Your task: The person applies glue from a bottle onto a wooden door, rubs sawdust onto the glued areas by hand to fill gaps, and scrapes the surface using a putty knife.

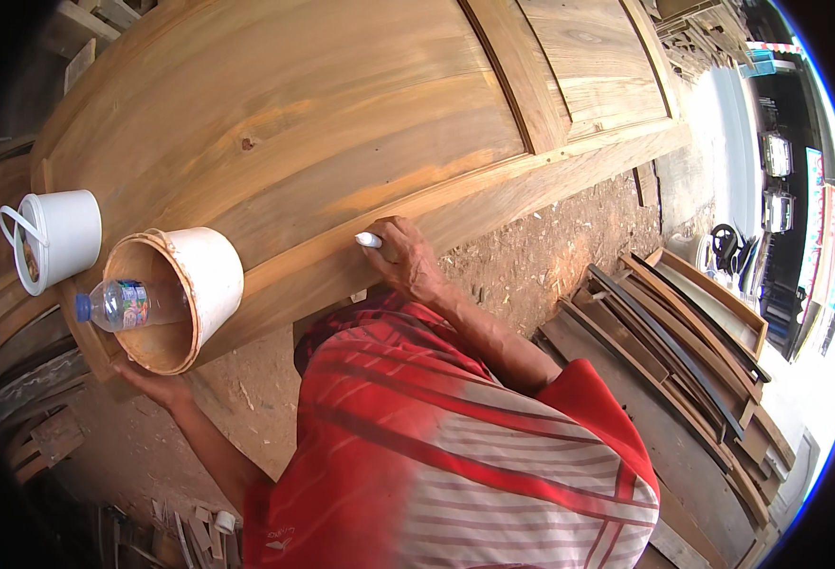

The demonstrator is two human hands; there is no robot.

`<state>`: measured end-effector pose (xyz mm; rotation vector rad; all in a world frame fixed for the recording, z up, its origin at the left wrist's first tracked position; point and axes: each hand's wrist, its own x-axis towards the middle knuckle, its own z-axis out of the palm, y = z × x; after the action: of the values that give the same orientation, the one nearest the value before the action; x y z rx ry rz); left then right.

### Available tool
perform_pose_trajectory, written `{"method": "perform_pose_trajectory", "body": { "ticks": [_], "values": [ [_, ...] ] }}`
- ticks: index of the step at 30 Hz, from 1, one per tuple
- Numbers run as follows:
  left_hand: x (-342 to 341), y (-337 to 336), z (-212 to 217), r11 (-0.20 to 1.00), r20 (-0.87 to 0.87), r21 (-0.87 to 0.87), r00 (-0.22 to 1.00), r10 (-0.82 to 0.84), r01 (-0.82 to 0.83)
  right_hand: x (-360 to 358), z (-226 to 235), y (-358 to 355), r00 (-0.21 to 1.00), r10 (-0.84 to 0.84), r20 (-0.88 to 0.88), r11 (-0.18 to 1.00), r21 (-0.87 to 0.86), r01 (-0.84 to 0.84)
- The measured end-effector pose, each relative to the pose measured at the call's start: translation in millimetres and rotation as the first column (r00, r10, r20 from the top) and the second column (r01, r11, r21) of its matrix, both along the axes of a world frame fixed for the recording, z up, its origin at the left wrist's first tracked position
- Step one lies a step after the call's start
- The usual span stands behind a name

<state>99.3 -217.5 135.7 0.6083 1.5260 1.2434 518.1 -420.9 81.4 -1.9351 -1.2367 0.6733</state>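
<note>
A large pale wooden door (342, 114) with raised panels lies flat in front of me. My right hand (406, 258) is pressed on its near edge rail, fingers closed around a small white object (368, 240) whose tip sticks out to the left. My left hand (155, 385) grips the door's near left corner from below. Just above that hand a stained white bucket (199, 284) lies tipped on its side on the door. A clear plastic bottle with a blue cap (124, 303) pokes out of its mouth.
A second white bucket with a handle (57, 237) stands on the door's left end. Sawdust-covered ground (531, 256) lies below the door. Stacked wooden frames and planks (683, 351) are at the right, and wood scraps (48, 436) at the lower left.
</note>
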Motion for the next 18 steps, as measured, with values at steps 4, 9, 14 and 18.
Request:
{"method": "perform_pose_trajectory", "body": {
  "ticks": [4, 9, 14, 18],
  "values": [
    [95, -50, 27, 0.995, -0.025, 0.092, 0.998, 0.051, -0.049, 25, -10, 14, 0.985, 0.152, 0.08, 0.985, 0.075, -0.158],
    [54, -72, 19, 0.998, -0.09, -0.023, 0.995, -0.053, 0.051, 39, -15, 17, 0.947, 0.262, 0.185, 0.949, 0.13, -0.288],
    [51, -69, 20, 0.969, 0.079, -0.171, 0.982, -0.17, 0.181, 59, -34, 3, 0.961, 0.225, 0.158, 0.965, 0.101, -0.243],
    [57, -65, 22, 0.958, 0.046, -0.238, 0.987, -0.153, 0.16, 73, -20, -14, 0.983, 0.122, 0.135, 0.987, 0.087, -0.134]
  ]
}}
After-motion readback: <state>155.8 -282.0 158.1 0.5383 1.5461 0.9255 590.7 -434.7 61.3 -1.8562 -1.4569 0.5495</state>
